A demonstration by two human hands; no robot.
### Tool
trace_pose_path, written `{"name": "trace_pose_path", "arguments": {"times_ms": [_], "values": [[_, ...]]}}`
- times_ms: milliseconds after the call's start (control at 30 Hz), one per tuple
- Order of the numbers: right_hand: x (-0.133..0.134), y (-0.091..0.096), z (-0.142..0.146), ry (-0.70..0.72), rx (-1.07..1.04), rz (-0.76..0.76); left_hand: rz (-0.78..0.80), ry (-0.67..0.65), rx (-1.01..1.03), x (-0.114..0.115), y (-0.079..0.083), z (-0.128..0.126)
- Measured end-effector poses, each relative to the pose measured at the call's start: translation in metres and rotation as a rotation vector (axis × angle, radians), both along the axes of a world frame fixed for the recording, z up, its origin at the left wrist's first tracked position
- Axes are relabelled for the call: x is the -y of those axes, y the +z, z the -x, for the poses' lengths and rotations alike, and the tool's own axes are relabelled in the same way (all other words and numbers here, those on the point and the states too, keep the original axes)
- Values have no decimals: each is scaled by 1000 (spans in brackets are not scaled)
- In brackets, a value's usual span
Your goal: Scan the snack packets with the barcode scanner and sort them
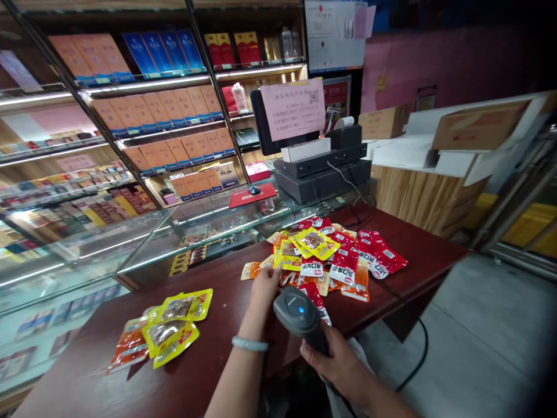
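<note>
My right hand is closed around the handle of a dark grey barcode scanner with a blue light on its top, held just above the table's near edge. My left hand, with a pale bracelet on the wrist, reaches into the near side of a large pile of snack packets, red, yellow and orange; its fingertips rest on a packet, and whether they grip it is hidden. A smaller heap of yellow and orange packets lies apart at the left on the dark red table.
A glass display counter with boxed goods runs along the left, with shelves of cartons behind. A cash register with monitor and a pink notice stands at the back. The scanner's black cable hangs off the table on the right. Cardboard boxes lie on a wooden counter.
</note>
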State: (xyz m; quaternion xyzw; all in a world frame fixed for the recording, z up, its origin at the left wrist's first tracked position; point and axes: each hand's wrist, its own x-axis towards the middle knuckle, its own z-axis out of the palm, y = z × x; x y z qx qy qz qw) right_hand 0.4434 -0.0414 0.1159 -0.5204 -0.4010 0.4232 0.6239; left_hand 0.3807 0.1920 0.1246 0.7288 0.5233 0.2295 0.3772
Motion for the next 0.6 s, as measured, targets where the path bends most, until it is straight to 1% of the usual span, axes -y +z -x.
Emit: {"name": "trace_pose_path", "arguments": {"times_ms": [67,133,200,267,333,400,500,600], "values": [[2,1,-4,-12,0,-5,81,-22,24,-3,2,-19],[4,3,-8,-20,-6,-12,87,-8,60,-5,6,-28],[6,5,-10,-26,-9,-24,78,9,93,-4,10,-30],[6,6,-11,-33,-11,-39,92,21,131,1,13,-26],[6,6,-11,-31,-23,-42,128,23,195,8,15,-13],[5,4,-11,-23,-40,-34,173,30,323,15,16,7],[2,-2,-10,1,-62,-14,191,56,537,26,14,48],[-4,-4,-8,31,-87,-15,147,89,649,38,12,87]]}}
